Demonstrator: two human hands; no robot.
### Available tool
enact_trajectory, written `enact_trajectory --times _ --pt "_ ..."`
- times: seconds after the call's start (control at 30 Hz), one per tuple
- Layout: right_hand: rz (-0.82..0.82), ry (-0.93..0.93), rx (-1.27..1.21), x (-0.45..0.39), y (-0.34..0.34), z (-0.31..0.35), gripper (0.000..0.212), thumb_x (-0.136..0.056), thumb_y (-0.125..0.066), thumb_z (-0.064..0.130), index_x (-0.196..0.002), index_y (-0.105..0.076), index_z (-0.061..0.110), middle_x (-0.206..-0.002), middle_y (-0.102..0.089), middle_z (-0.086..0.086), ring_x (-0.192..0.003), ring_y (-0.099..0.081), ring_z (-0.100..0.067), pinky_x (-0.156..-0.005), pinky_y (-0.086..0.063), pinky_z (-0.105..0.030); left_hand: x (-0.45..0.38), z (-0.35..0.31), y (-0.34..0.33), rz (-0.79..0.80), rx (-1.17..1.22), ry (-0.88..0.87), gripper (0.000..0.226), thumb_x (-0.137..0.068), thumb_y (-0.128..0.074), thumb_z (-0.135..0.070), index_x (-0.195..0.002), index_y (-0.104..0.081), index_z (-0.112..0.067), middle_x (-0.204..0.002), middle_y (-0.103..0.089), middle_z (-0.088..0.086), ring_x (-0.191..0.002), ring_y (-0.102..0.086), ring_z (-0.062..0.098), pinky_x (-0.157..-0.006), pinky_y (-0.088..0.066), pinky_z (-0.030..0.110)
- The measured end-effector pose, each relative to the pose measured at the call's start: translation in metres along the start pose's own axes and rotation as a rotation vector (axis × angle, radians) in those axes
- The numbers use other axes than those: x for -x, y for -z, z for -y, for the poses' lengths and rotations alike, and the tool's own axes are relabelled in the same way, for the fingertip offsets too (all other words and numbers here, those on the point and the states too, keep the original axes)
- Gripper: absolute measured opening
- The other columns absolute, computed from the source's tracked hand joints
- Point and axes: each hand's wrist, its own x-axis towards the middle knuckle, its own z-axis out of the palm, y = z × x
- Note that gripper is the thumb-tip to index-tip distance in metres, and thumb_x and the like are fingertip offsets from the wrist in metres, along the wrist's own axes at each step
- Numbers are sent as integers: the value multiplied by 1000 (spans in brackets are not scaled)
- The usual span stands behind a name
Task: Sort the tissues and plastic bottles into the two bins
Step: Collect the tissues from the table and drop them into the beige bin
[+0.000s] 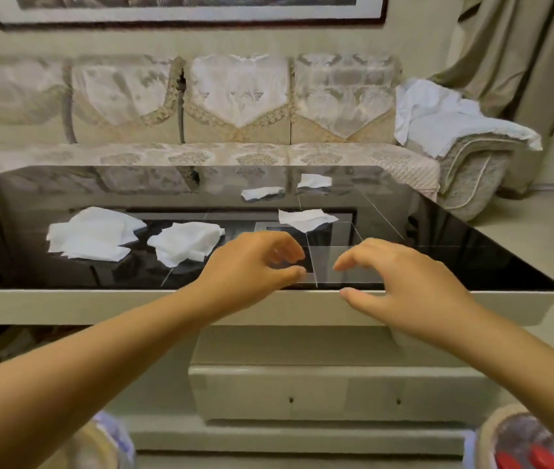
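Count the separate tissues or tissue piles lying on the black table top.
5: a pile far left, one beside it, one beyond the hands, two at the back. Piles may hide more.

There are 5 white tissues on the glossy black surface [472, 252]: 1 large tissue at the left [94, 236], 1 beside it toward the middle [186, 242], 1 just beyond the hands [306, 219], and 2 small ones farther back [262, 192] [314, 181]. 2 bare hands show, the left hand [252, 265] and the right hand [401, 282]. 2 bins sit at the bottom corners, 1 left [106, 445] and 1 right [492, 431]; the right bin holds 2 red caps [509, 461] [543, 456].
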Motion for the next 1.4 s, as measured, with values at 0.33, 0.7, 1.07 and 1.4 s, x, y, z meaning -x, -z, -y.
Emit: enact_trajectory --times 0.33,0.7,1.07,1.4 --pt "175 -148 32 -139 -27 11 34 -83 -60 43 -117 -53 40 -120 -53 14 -103 -54 -8 -85 -49 -35 -26 115 60 -9 -26 117 32 -85 -62 -48 -113 -59 -33 -114 -61 -16 -103 -55 4 -88 -49 32" --pt "230 -277 -117 -217 -90 -74 73 -76 -63 38 -141 -30 44 -145 -34 4 -128 -41 -21 -100 -42 -41 -152 148 16 8 -69 195 54 -84 -63 -44 -132 -46 -25 -134 -51 1 -118 -51 22 -96 -47 43" --pt "-163 -207 -71 -277 -122 -159 17 -88 -54 31 -101 -63 36 -102 -58 14 -99 -56 -13 -71 -39 -31 -245 154 -65 -182 -247 247 43 -93 -49 -39 -131 -47 -19 -130 -51 4 -113 -51 25 -83 -40 34" --pt "-283 -219 -157 -358 -161 -182 21 -86 -54 21 -104 -64 25 -114 -59 2 -112 -49 -21 -89 -39 -40 -293 186 -86 -288 -422 249 37 -96 -39 -43 -124 -46 -19 -122 -54 4 -111 -49 27 -86 -35 41"
